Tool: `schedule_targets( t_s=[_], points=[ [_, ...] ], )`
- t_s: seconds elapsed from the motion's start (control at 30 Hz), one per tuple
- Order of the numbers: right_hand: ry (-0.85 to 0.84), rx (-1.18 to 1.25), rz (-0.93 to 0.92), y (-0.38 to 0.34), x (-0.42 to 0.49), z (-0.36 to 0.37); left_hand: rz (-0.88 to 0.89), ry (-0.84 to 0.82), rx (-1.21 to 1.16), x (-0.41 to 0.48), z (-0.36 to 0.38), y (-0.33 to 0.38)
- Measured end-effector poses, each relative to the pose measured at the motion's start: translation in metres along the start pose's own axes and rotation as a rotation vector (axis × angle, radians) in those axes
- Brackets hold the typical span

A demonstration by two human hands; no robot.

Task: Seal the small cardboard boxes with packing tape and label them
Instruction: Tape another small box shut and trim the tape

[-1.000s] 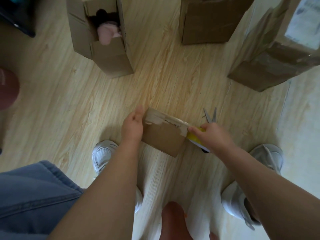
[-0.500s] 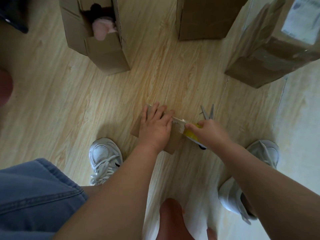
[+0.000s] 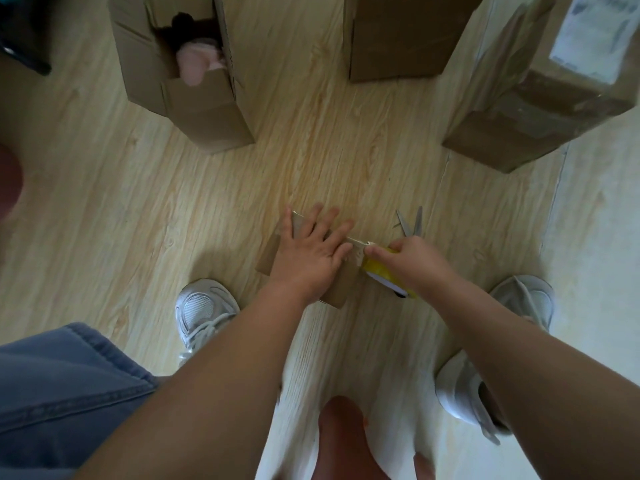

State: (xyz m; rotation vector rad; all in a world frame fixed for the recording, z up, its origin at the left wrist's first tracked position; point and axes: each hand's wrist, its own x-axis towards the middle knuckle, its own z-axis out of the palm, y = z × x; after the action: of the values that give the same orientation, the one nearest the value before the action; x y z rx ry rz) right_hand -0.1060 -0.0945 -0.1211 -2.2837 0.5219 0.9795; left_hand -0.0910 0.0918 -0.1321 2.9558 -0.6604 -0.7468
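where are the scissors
The scissors lie on the floor right of centre in the head view, just beyond the right hand and its yellow tape.

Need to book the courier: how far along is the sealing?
Done: the far-right box is taped and labelled. In hand: the left hand presses the small box while the right hand holds the tape roll. Left: its label, and the open box.
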Motion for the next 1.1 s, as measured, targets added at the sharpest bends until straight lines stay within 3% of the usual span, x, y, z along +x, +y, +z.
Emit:
schedule_targets(
  t_s=[0.23, 0.5, 0.63, 0.8, 0.93, 1.1],
  points=[
    [-0.018, -0.033, -0.011, 0.001, 0.001, 0.000, -0.007, 0.086, 0.037, 0.004, 0.008, 0.004],
    [-0.018, 0.001, -0.006, 0.001, 0.000, -0.002, -0.008, -0.023, -0.043, 0.007, -0.010, 0.008],
    [-0.066, 0.005, -0.021, -0.002, -0.007, -0.006, 0.010, 0.004, -0.050, -0.005, -0.019, 0.011],
    [-0.081, 0.110, -0.036, 0.006, -0.013, -0.007, 0.033, -0.223, -0.135, -0.013, -0.020, 0.012],
    [-0.120, 0.166, -0.039, 0.010, -0.017, -0.009, 0.005, -0.131, -0.062, -0.016, -0.015, -0.009],
    [-0.058, 0.045, -0.145, -0.004, -0.010, -0.009, -0.094, -0.034, -0.083, -0.024, 0.001, -0.017]
  ],
)
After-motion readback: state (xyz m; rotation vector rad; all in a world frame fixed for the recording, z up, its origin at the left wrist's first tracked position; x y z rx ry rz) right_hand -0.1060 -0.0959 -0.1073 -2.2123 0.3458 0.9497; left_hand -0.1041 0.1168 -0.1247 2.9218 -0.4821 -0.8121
